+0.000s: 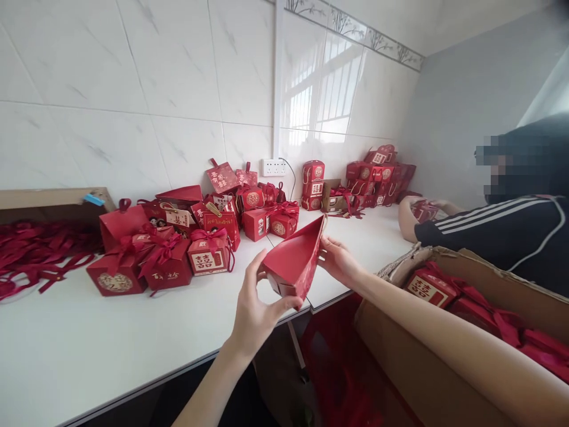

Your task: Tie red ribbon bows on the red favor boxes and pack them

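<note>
A red folded paper gift box with a pointed, triangular top is held up over the front edge of the white table. My left hand grips its lower end, thumb in front and fingers curled behind. At the box's right side, my right hand has its fingers closed against the upper edge; the fingertips are partly hidden behind the paper. On the table left of my hands sit several finished-looking red gift boxes, among them one with a ribbon bow and a white label.
An open carton of red boxes stands at the right, under my right forearm. Red ribbons lie in a carton at the left. Stacked red boxes line the wall. A co-worker's striped sleeve is at the far right.
</note>
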Motion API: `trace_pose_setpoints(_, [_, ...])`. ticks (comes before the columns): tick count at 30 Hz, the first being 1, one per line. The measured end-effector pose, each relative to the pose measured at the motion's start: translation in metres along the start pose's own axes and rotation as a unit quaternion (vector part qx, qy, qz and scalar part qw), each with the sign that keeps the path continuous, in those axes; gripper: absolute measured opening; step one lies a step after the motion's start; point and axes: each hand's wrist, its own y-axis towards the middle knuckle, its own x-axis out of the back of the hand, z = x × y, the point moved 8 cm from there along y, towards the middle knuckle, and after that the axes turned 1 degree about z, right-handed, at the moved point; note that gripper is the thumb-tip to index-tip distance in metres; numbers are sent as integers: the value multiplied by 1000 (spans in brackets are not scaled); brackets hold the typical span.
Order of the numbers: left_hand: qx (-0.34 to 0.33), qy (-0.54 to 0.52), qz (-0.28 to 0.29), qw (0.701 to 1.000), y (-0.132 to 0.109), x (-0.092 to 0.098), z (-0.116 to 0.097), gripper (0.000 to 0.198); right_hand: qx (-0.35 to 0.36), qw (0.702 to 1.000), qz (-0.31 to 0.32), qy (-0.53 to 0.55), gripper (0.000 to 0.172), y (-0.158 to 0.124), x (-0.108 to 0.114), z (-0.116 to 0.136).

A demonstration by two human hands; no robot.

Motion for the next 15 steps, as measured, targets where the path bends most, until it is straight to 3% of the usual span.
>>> trace_pose_setpoints(2, [2, -40, -3, 999, 0, -2, -18, 54, -78, 996, 23, -44, 22, -10, -9, -10])
trace_pose_setpoints(5, [62, -138, 27, 988, 2, -9, -29, 27, -171, 978, 54, -105, 21, -29, -21, -17])
trace_pose_setpoints(10, [94, -196, 0, 976, 2, -3, -32, 26, -220, 972, 74, -42, 15, -40, -35, -15])
trace_pose_setpoints(15, [117, -210, -4, 971, -3, -5, -21, 27, -256, 964, 57, -36, 18, -42, -23, -16])
